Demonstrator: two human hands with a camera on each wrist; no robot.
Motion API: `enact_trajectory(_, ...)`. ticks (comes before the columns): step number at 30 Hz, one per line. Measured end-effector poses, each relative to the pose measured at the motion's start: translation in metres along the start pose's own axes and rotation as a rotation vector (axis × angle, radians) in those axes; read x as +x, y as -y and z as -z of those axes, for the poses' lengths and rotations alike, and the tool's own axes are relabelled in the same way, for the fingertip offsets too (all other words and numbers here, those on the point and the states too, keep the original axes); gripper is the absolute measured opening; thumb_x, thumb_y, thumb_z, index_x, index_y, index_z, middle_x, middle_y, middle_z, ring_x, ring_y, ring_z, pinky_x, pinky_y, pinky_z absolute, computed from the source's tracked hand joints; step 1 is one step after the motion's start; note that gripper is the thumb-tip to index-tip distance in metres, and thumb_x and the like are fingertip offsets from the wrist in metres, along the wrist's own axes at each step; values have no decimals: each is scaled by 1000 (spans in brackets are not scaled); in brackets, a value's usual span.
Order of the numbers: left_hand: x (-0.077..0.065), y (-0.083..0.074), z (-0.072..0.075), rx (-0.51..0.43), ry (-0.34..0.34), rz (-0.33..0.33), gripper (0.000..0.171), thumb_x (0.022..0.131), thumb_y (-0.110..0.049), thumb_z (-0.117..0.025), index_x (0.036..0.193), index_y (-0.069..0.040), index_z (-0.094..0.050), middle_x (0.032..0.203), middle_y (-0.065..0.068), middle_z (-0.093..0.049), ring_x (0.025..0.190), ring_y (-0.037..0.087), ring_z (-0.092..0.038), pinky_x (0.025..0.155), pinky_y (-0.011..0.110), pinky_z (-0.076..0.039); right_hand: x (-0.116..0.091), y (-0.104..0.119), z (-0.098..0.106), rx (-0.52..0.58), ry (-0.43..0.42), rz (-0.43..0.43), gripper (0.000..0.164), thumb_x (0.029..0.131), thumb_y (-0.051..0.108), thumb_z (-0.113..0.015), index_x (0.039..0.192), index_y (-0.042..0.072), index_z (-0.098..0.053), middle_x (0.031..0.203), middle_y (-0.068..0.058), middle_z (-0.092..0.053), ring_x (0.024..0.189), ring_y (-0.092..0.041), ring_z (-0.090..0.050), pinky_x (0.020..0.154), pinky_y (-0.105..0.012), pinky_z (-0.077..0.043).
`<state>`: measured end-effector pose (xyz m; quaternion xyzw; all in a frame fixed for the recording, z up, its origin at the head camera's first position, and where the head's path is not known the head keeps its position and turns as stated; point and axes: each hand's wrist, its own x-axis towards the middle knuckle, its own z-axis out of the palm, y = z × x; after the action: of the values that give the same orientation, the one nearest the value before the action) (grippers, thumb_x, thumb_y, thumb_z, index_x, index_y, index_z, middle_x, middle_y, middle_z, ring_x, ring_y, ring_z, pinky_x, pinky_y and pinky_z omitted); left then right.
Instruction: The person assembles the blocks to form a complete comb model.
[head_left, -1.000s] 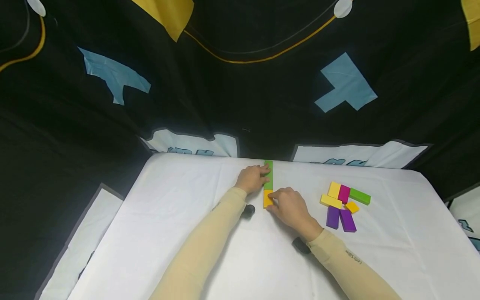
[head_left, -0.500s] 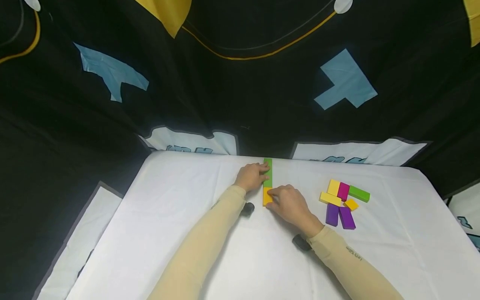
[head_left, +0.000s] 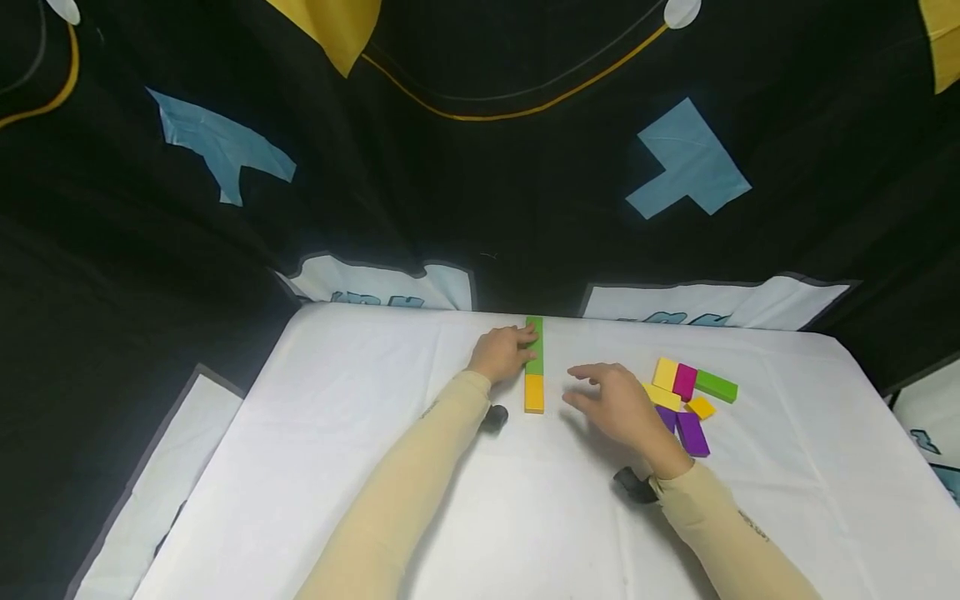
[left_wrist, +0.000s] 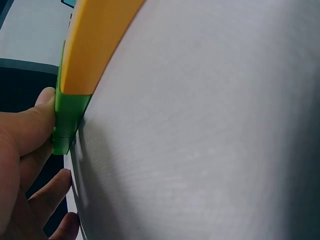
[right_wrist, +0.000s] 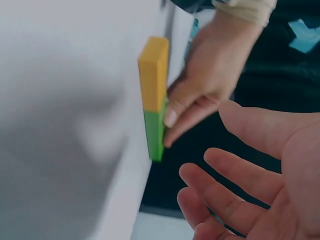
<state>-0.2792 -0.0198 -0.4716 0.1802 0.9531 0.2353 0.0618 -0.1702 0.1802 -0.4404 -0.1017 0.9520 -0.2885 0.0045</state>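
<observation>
A wooden-looking orange-yellow block lies end to end with a green section, forming a straight strip that runs away from the person. Whether the green part is one block or more, I cannot tell for sure. My left hand touches the green section from the left, its fingers mostly extended; in the left wrist view the thumb rests against the green. My right hand hovers to the right of the strip, holding nothing. Spread, relaxed fingers show in the right wrist view, apart from the strip.
Right of the right hand lies a loose group: a green block, a magenta block, yellow blocks, a small orange block and purple blocks. The white-covered table ends at a dark curtain.
My right hand has let go of the orange-yellow block and moved right, partly covering the loose group. The left hand stays on the green section. The strip stays put on the table.
</observation>
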Motion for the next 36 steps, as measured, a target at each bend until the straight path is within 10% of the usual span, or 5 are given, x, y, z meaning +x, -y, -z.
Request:
enact_trajectory(19, -1, 2, -2, -3, -13, -8, 44, 96, -33, -68, 139, -23, -61, 150, -10, -49, 139, 24, -47, 116, 40, -38, -36, -57, 58, 23, -188, 12, 40, 92, 24, -74, 124, 1, -69, 120, -23, -69, 112, -44, -60, 86, -56, -51)
enact_trajectory(26, 0, 0, -1, -15, -20, -6, 44, 96, -32, -68, 138, -22, -62, 149, -10, -49, 139, 23, -47, 116, 40, -38, -44, -76, 74, -24, -240, -86, 42, 94, 30, -72, 125, 2, -68, 120, -27, -66, 100, -41, -57, 71, -45, -47)
enact_trajectory(32, -2, 0, -1, -15, -20, 4, 44, 96, -32, -69, 138, -22, -62, 149, -11, -50, 139, 23, -47, 115, 39, -39, -51, -90, 80, -18, -222, -194, 47, 97, 34, -67, 131, 1, -64, 125, -32, -60, 113, -49, -53, 83, -63, -50)
enact_trajectory(36, -3, 1, -1, -12, -15, 6, 44, 96, -32, -68, 139, -23, -61, 150, -11, -49, 139, 24, -46, 116, 41, -37, -55, -99, 82, -44, -218, -232, 52, 97, 36, -67, 132, -1, -61, 124, -33, -59, 106, -47, -53, 72, -47, -53)
